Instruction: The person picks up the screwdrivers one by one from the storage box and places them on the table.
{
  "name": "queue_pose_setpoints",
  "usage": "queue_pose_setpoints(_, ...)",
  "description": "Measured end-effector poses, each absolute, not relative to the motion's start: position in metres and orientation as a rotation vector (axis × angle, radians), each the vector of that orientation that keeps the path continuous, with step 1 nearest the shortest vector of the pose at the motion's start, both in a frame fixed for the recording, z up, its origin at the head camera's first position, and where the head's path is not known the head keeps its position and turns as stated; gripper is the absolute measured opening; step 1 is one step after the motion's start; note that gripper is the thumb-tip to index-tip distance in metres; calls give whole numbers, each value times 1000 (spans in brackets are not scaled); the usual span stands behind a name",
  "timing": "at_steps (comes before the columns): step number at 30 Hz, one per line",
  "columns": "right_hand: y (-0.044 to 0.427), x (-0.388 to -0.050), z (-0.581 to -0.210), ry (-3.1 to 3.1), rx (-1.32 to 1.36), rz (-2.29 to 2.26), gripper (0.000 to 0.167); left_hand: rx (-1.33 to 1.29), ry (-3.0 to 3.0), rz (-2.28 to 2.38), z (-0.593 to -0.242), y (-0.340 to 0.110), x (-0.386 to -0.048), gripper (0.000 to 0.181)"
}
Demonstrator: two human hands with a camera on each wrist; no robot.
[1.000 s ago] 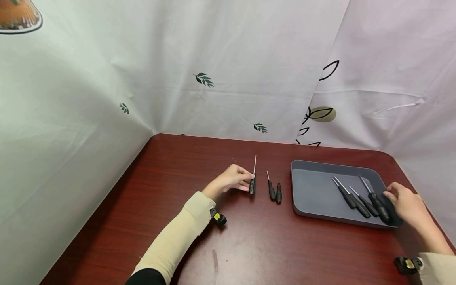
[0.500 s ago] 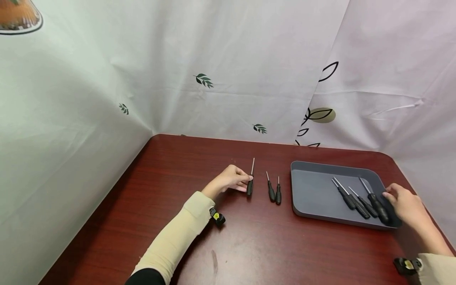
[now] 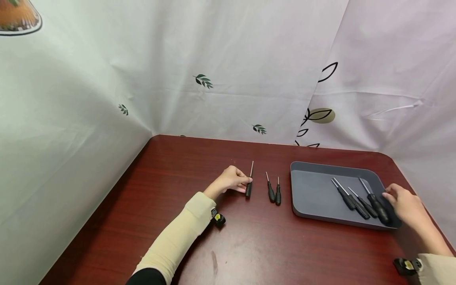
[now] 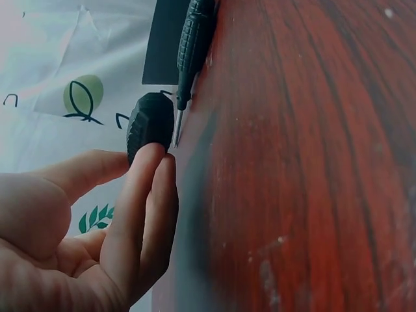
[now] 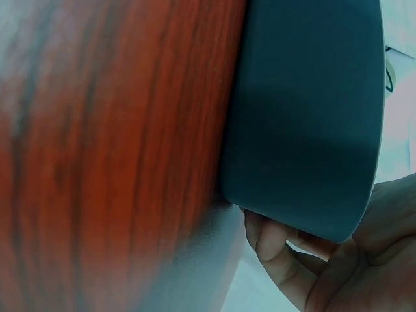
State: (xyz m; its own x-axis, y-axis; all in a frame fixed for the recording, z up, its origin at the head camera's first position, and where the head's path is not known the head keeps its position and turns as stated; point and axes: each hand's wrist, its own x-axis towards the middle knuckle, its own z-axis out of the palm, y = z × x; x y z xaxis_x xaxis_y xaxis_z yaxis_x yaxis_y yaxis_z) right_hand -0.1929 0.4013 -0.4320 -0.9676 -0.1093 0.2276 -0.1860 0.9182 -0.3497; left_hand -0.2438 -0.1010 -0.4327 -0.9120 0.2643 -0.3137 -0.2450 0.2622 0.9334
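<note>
One apparently raised screwdriver (image 3: 248, 190) occupies the left hand (image 3: 230, 180).

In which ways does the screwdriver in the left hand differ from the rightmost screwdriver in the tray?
The held screwdriver is pinched by the left hand, while the rightmost screwdriver lies in the tray. In the head view, the held screwdriver's handle looks slimmer than the rightmost screwdriver's. There, the held screwdriver's tip leans right, the rightmost screwdriver's left. Both have black handles and silvery shafts.
</note>
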Motion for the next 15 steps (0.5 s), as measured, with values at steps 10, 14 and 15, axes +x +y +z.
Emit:
queue_pose_setpoints(10,400,-193,-431,-2874,226,552,9,58,2292,1598,-435,-95,-243,16)
queue_pose_setpoints(14,398,-193,-429,-2878,220,549,9,77,2340,1550,-434,-93,-243,15)
queue_pose_setpoints(15,398,-193,-428,-2880,217,548,10,81,2348,1539,-434,-92,-243,15)
